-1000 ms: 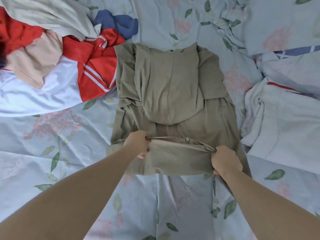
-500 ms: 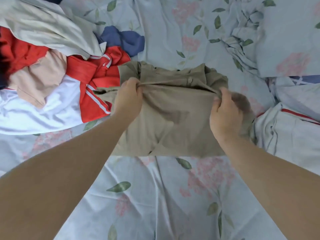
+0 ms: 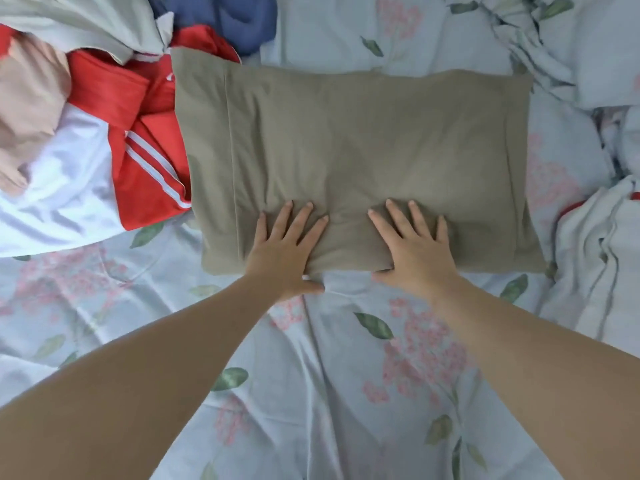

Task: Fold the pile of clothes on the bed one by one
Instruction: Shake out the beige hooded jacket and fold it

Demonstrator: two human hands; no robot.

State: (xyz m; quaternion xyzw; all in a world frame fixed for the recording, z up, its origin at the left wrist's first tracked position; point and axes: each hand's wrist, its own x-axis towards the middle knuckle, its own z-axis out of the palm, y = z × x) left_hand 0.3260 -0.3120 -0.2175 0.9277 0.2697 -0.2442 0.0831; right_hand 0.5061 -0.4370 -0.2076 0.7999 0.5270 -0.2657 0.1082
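An olive-green garment (image 3: 349,140) lies folded into a flat rectangle on the floral bed sheet (image 3: 329,375). My left hand (image 3: 287,244) presses flat on its near edge, fingers spread and straight. My right hand (image 3: 415,244) lies flat beside it on the same edge, fingers spread too. The pile of unfolded clothes sits at the left: a red garment with white stripes (image 3: 138,126), a white one (image 3: 65,188), a peach one (image 3: 27,98), a pale grey one (image 3: 86,22) and a blue one (image 3: 225,15).
A folded white garment with red trim (image 3: 602,251) lies at the right edge. Rumpled floral bedding (image 3: 571,46) is bunched at the top right. Bare sheet stretches in front of the folded garment, under my forearms.
Both hands carried the garment's lower edge up over its top half, then let go. They now press flat on the near edge of the folded rectangle.
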